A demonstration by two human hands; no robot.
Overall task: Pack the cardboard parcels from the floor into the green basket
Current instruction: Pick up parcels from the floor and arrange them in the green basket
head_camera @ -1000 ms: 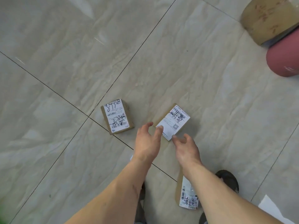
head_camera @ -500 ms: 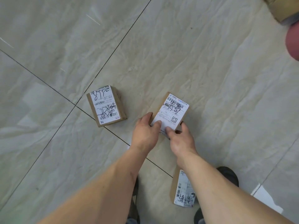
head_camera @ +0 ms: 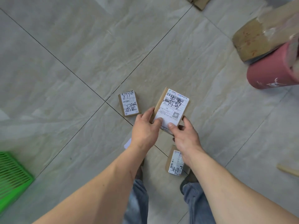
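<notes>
1. A white shipping label is seen on the top face of the held parcel (head_camera: 171,109): a barcode along its upper edge, large handwritten black characters below it, the print "J06" at mid-left and a QR code at lower right (the fine print is too small to be read).
2. A second parcel (head_camera: 129,104) lies flat on the tiled floor (head_camera: 64,46), just left of the held one; its label carries handwritten digits that begin "87" and a black scribble over a barcode.
3. A third parcel (head_camera: 175,162) lies on the floor near the feet, partly hidden by the right wrist; barcodes and handwriting are seen on its label, but nothing can be read.
4. The held parcel is gripped at its near end by both hands. The left hand (head_camera: 144,130) is curled round the near left corner, with the thumb laid on the label.
5. The right hand (head_camera: 186,136) clasps the near right corner, thumb pressed on the label and fingers wrapped along the side edge.
6. A corner of the green basket (head_camera: 13,173) is seen at the lower left, well apart from the parcels.
7. A pink cylinder (head_camera: 271,70) with a small white deer drawing lies at the right edge, under a large brown box (head_camera: 258,34).
</notes>
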